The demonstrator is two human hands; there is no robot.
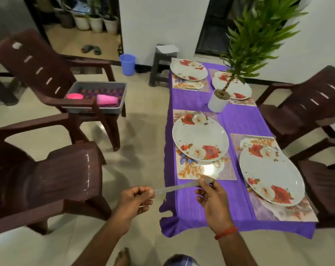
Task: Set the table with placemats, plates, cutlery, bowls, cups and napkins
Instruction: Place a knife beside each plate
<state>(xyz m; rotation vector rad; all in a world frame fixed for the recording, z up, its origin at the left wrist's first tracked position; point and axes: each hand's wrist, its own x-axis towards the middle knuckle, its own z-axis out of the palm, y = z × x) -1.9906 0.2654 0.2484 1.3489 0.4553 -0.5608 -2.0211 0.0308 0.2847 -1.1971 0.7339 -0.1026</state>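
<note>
the cutlery piece [177, 187] stretches between both hands, long axis left to right, just in front of the near placemat [189, 169]. the left hand [135, 198] curls round one end. the right hand [212, 196] pinches the other and is nearer the placemat.

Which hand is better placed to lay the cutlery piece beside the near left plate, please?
Likely the right hand: it pinches the cutlery piece at the placemat edge, while the left hand holds its other end off the table.
</note>
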